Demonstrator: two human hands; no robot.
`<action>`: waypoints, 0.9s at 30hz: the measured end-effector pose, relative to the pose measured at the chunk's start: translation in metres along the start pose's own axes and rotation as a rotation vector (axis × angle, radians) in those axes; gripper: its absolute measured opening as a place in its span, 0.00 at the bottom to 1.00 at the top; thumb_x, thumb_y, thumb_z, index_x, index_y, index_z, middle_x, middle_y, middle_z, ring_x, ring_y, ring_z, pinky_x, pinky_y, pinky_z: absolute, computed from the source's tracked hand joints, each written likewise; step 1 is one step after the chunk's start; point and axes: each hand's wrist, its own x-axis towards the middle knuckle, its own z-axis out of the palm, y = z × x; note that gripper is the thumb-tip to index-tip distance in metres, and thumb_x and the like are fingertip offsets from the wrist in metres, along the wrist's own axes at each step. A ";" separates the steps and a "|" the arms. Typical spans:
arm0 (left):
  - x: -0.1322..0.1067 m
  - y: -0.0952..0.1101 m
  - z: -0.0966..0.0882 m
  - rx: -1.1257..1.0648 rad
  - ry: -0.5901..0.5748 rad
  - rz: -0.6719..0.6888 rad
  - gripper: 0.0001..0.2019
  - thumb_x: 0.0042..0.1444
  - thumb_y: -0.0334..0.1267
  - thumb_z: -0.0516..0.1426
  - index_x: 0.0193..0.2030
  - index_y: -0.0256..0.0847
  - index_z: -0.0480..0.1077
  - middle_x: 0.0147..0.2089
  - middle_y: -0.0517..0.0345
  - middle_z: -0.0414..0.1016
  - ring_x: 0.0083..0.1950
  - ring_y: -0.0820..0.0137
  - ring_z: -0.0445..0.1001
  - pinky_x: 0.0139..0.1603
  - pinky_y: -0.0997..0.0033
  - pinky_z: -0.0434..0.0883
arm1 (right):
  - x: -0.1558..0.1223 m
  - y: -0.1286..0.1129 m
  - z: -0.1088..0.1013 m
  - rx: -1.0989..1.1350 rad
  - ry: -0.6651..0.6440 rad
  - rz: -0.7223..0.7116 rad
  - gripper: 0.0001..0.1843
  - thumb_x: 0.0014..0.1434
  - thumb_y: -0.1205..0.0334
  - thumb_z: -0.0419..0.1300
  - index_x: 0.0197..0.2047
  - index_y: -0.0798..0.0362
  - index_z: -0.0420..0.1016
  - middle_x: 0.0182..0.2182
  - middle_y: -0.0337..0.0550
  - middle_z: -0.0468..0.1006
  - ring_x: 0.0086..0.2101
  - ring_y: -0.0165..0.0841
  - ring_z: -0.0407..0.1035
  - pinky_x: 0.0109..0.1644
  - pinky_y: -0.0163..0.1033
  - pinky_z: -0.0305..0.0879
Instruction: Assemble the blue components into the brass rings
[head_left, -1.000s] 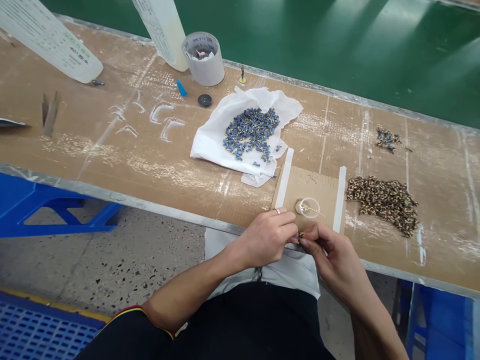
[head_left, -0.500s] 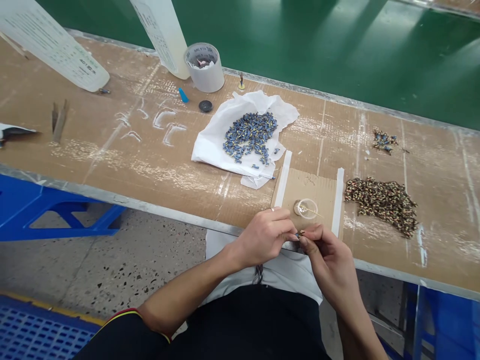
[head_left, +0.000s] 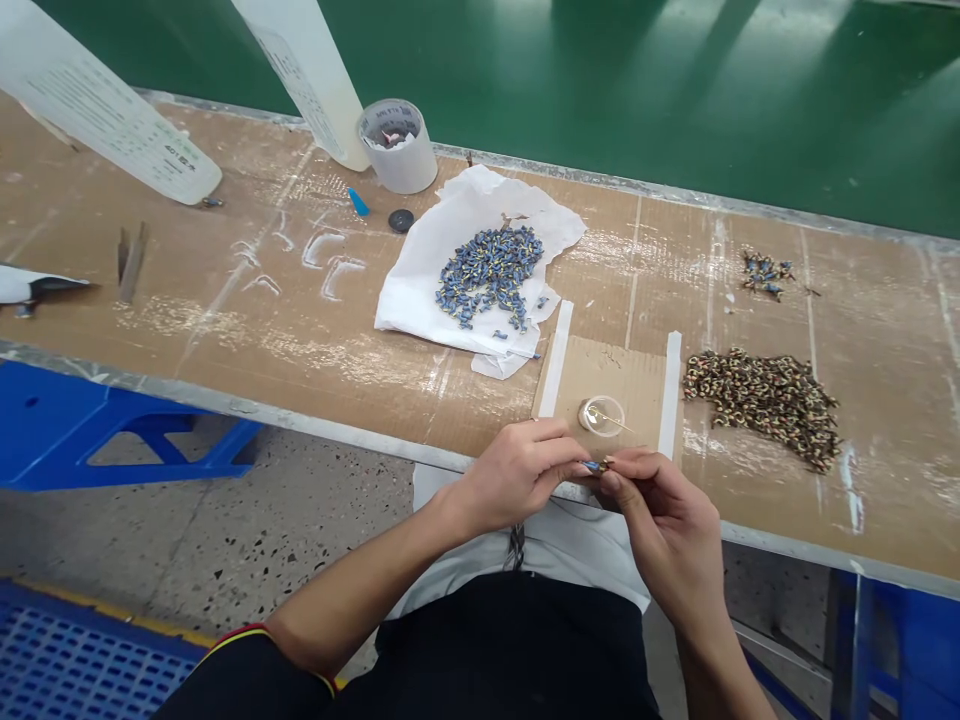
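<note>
Friend: Where is the little blue piece [head_left: 592,466]?

Me: I see it on my screen, far from the room. It is near the close edge of the table [head_left: 360,362], between the tips of the left hand [head_left: 525,468] and the right hand [head_left: 669,510].

Friend: Which way does it point?

Me: Its long side goes from left to right, almost flat across my view. The blue end is on the left. A dark bit [head_left: 605,464] is at its right end. It is all so tiny that I can't tell if the two are joined or just touching.

Friend: And the hands?

Me: The left thumb and finger pinch the blue piece. The right thumb and finger pinch the dark bit.

Friend: What else do you see?

Me: Just past the fingers I see a small clear cup [head_left: 586,417] with a thin stick [head_left: 621,424] in it. The stick slants down to the right. The cup sits between two strips of white tape [head_left: 556,360]. To the left, a blue heap [head_left: 491,272] lies on white paper [head_left: 409,290], its pieces pointing every way. To the right is a dark heap [head_left: 765,405], all jumbled too.
</note>
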 end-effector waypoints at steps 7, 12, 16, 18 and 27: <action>0.002 0.000 0.001 0.120 -0.021 0.077 0.16 0.70 0.34 0.47 0.33 0.36 0.70 0.30 0.57 0.66 0.32 0.72 0.66 0.34 0.73 0.64 | 0.008 0.001 -0.003 -0.041 -0.065 -0.011 0.04 0.64 0.60 0.62 0.38 0.51 0.75 0.34 0.42 0.76 0.32 0.31 0.71 0.34 0.35 0.71; 0.001 -0.002 0.002 0.124 -0.016 0.082 0.17 0.70 0.35 0.46 0.33 0.36 0.71 0.29 0.57 0.66 0.32 0.71 0.66 0.34 0.73 0.64 | 0.009 0.002 -0.008 -0.024 -0.106 0.056 0.07 0.63 0.58 0.63 0.41 0.51 0.77 0.32 0.42 0.78 0.30 0.32 0.73 0.33 0.36 0.73; 0.003 -0.002 0.003 0.196 -0.071 0.075 0.18 0.70 0.34 0.45 0.32 0.37 0.71 0.29 0.57 0.67 0.32 0.71 0.66 0.34 0.72 0.64 | 0.010 0.003 -0.010 -0.037 -0.142 0.013 0.06 0.64 0.59 0.61 0.36 0.52 0.75 0.29 0.41 0.78 0.28 0.31 0.73 0.32 0.35 0.72; 0.004 -0.002 0.004 0.227 -0.091 0.094 0.17 0.69 0.33 0.46 0.31 0.37 0.71 0.29 0.57 0.68 0.32 0.71 0.67 0.34 0.72 0.64 | 0.011 0.003 -0.010 -0.067 -0.164 -0.027 0.07 0.65 0.60 0.60 0.35 0.52 0.73 0.29 0.41 0.77 0.28 0.31 0.73 0.31 0.35 0.72; 0.004 -0.004 0.006 0.265 -0.082 0.160 0.11 0.64 0.29 0.52 0.29 0.38 0.68 0.27 0.60 0.68 0.29 0.72 0.67 0.30 0.72 0.60 | 0.013 0.003 -0.012 -0.176 -0.246 -0.098 0.10 0.67 0.64 0.56 0.32 0.51 0.68 0.27 0.38 0.75 0.26 0.29 0.70 0.31 0.34 0.69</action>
